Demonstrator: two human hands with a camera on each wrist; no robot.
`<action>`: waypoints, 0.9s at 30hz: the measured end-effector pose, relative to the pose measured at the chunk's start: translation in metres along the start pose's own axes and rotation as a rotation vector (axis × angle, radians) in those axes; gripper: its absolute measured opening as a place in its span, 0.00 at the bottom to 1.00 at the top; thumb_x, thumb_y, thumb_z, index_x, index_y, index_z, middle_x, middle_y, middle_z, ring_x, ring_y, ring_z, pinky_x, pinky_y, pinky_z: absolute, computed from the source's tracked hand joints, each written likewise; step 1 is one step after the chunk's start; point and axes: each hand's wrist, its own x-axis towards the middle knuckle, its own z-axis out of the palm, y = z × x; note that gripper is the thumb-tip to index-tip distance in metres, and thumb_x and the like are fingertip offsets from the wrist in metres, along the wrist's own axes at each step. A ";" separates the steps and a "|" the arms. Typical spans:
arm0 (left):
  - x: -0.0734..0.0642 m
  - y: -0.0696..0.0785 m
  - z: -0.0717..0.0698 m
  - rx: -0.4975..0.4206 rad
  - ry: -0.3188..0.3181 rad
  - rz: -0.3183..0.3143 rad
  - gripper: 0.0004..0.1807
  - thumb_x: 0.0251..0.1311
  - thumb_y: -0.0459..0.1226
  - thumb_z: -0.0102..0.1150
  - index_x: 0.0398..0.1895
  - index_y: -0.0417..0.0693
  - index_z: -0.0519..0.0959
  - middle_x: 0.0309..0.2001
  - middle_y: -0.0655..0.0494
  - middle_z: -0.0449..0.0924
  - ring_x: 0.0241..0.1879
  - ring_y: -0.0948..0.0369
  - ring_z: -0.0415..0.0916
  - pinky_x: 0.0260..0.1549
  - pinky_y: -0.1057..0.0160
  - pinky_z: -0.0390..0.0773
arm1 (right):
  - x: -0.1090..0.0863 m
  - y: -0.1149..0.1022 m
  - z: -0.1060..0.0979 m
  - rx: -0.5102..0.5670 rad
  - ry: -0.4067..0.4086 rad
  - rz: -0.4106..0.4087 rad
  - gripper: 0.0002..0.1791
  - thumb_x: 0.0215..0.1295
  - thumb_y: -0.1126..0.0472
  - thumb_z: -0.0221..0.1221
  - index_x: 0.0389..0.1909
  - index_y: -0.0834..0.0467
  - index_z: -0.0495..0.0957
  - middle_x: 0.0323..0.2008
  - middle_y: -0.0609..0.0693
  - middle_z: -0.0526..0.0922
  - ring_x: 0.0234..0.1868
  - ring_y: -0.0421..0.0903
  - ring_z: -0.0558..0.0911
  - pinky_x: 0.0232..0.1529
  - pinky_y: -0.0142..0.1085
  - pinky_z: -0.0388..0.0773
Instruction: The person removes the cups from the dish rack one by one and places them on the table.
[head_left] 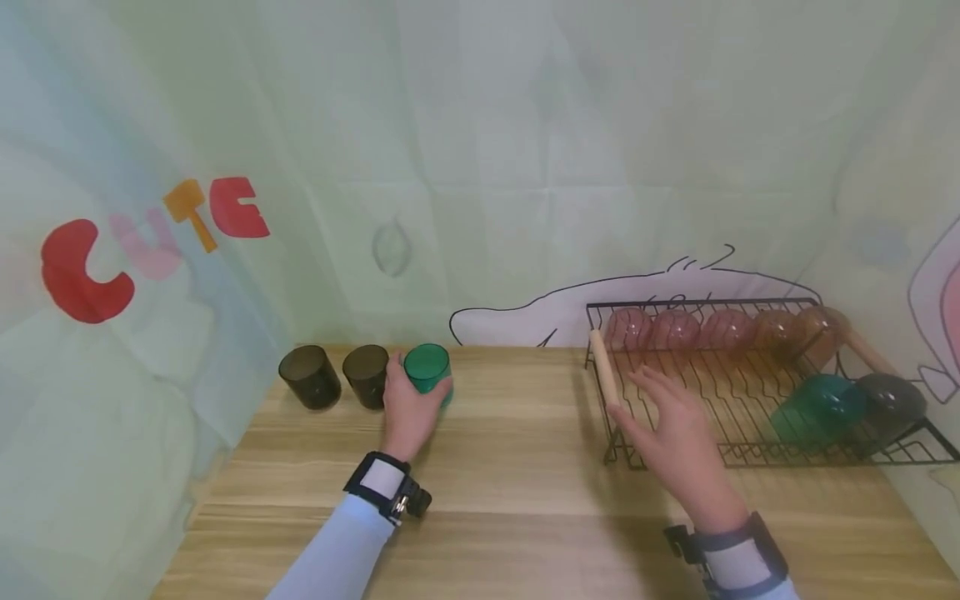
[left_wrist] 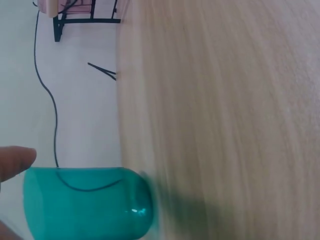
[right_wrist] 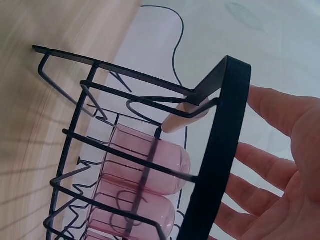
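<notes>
Green cup (head_left: 429, 365) upright near back edge of wood-grain surface (head_left: 517, 467), mouth up, long axis vertical. Left hand (head_left: 414, 407) around it; whether gripping, cannot tell. Right hand (head_left: 678, 437) spread, holding nothing, by rack (head_left: 705, 301). Pale printed backdrop (head_left: 480, 125) behind. Rack toward surface's right edge: pink glasses (head_left: 677, 331), amber glasses (head_left: 777, 329) along rear, teal glass (head_left: 823, 408), grey glass (head_left: 891, 404) front-right.
</notes>
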 end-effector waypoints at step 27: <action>-0.064 0.050 -0.024 0.059 -0.182 0.289 0.42 0.54 0.52 0.63 0.68 0.47 0.59 0.70 0.45 0.49 0.69 0.49 0.42 0.60 0.44 0.52 | 0.016 0.046 -0.061 -0.302 0.004 0.096 0.40 0.57 0.37 0.58 0.60 0.61 0.67 0.68 0.67 0.49 0.67 0.68 0.36 0.58 0.66 0.29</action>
